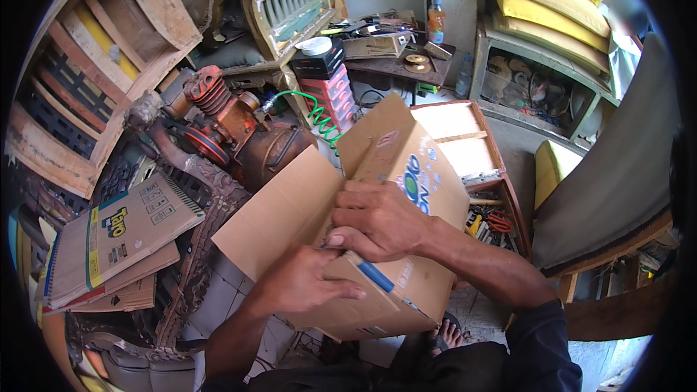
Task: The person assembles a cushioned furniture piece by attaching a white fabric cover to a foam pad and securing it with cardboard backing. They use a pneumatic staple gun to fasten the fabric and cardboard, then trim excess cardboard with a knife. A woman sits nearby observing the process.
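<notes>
Left hand (305, 279), half curled, and right hand (381, 221), tightly curled, grip one cardboard box (421, 290), opening leftward, long axis running away; one compressor (247, 131) stands left of it.

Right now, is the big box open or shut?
The box is open: a wide flap sticks out left and a far flap stands up. I cannot tell whether anything is inside.
</notes>
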